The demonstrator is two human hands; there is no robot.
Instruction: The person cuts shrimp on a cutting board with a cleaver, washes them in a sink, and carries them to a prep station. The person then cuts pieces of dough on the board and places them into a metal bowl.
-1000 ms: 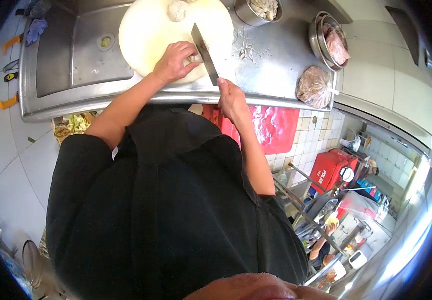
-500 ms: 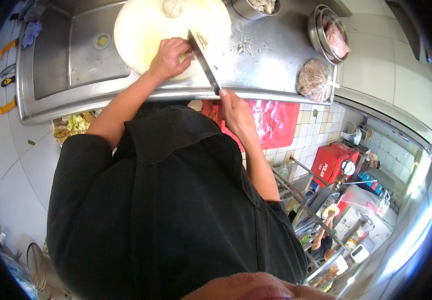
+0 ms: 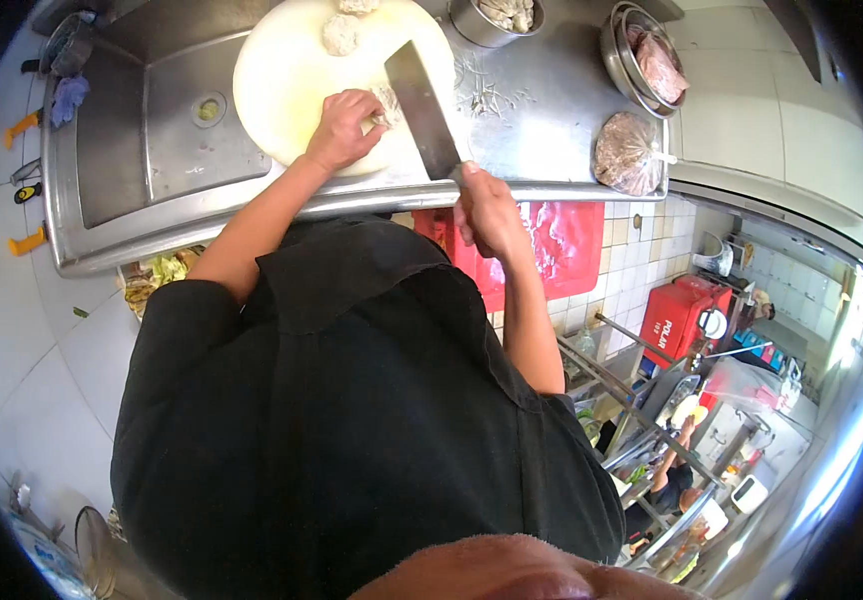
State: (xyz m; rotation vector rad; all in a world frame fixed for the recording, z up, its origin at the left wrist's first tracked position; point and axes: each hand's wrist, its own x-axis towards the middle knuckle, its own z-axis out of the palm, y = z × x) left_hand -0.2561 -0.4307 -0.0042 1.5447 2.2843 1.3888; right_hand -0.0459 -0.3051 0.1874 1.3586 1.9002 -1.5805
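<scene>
My right hand [image 3: 492,212] is closed round the handle of a cleaver [image 3: 422,108], whose broad blade shows its flat side over the right edge of the round cutting board [image 3: 282,85]. On the board, my left hand [image 3: 347,128] has its fingers curled against a small pale, greyish piece of food [image 3: 385,103], just left of the blade. Another greyish lump [image 3: 342,35] lies farther back on the board, with one more behind it at the frame's top edge. Thin grey shreds [image 3: 492,95] are scattered on the steel counter to the right.
A sink [image 3: 192,120] lies left of the board. Toward the right are a metal pot [image 3: 497,22] of pale pieces, nested bowls [image 3: 642,60] with pink meat and a tied plastic bag [image 3: 630,155]. A red crate [image 3: 567,250] stands below the counter. Another person [image 3: 670,485] is far off at lower right.
The cleaver has turned from edge-on so its blade face shows, and it has moved slightly right, away from the left fingers. My left hand stays by the piece. The camera view has shifted a little.
</scene>
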